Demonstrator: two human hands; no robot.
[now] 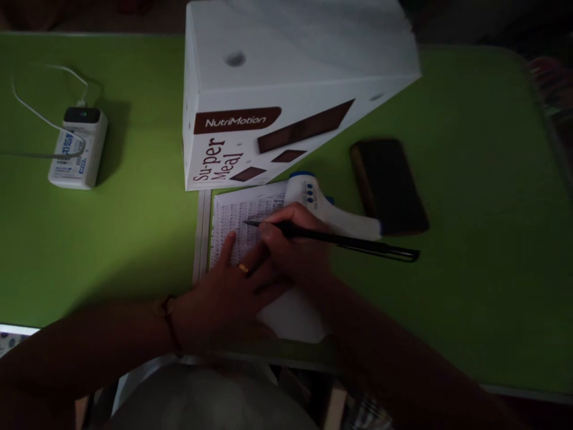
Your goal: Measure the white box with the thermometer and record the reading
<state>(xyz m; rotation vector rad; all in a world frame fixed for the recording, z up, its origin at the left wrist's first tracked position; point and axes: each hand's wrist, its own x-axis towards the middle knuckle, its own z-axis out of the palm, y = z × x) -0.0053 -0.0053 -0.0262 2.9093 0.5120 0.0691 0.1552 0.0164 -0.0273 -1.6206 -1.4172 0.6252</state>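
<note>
My right hand (298, 245) is closed around a black pen (349, 240), whose tip touches or hovers just over a sheet of paper (228, 218) covered in rows of small dark writing. Flat on the paper lies my left hand (237, 278), fingers spread, with a ring on one finger and a bracelet at the wrist. Its fingertips reach under or beside my right hand. A white and blue handheld infrared thermometer (308, 200) rests across the paper's upper right, partly hidden behind my right hand. The lower part of the paper looks blank.
A large white box (250, 71) marked NutriMotion stands just beyond the paper. To the right lies a dark phone (389, 185). A white power bank (78, 155) with a cable (36, 113) sits at the left on the green table (134, 239). The room is dim.
</note>
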